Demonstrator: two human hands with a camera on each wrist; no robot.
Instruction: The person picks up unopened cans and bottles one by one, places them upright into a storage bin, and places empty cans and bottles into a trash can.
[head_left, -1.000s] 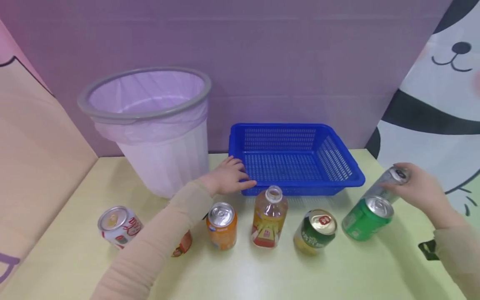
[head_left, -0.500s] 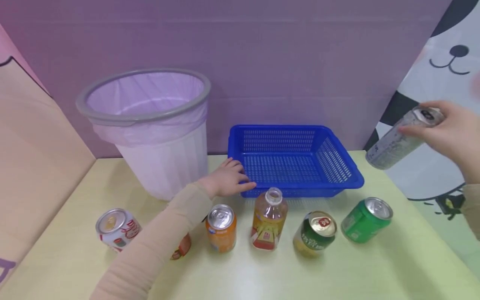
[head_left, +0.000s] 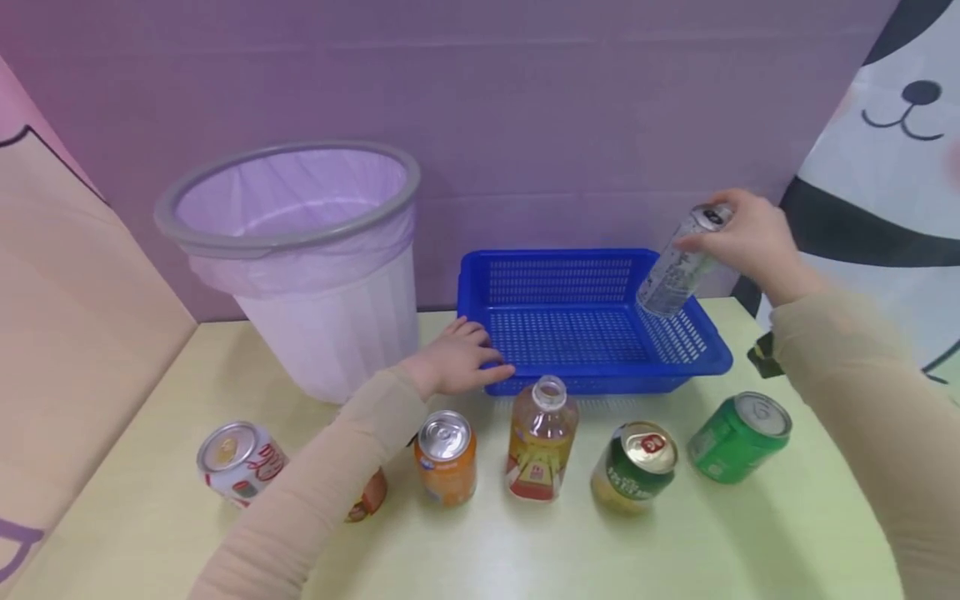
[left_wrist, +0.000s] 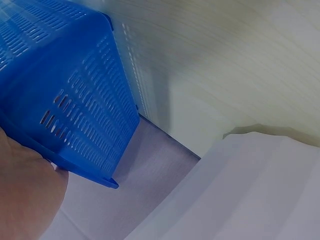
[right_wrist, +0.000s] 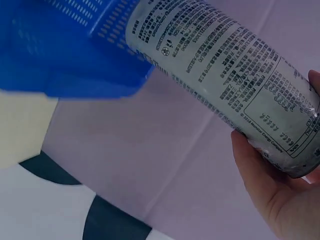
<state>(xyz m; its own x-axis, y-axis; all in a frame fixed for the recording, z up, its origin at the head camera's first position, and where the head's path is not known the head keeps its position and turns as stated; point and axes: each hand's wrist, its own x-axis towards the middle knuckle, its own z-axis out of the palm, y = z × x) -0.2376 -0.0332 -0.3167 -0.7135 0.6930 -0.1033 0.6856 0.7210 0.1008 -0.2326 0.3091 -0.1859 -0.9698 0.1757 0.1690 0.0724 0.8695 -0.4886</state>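
Observation:
My right hand (head_left: 757,242) holds a tall silver drink can (head_left: 678,271) by its upper end, tilted over the right side of the blue plastic basket (head_left: 592,371). In the right wrist view the can (right_wrist: 215,75) shows dense printed text, and its lower end overlaps the basket. My left hand (head_left: 457,358) grips the basket's left rim near the front corner. Skin shows through the slots of the basket wall (left_wrist: 95,100) in the left wrist view, so the fingertips reach inside. The basket's floor shows nothing lying on it.
A lined white bin (head_left: 337,317) stands left of the basket. In front are a white-red cola can (head_left: 240,458), a partly hidden red item (head_left: 371,496), an orange can (head_left: 447,467), a juice bottle (head_left: 542,450), a dark green can (head_left: 633,467) and a bright green can (head_left: 741,437).
My right hand has lifted the silver can off the table at the right, swung it up, then brought it left over the basket. My left hand has stayed at the rim.

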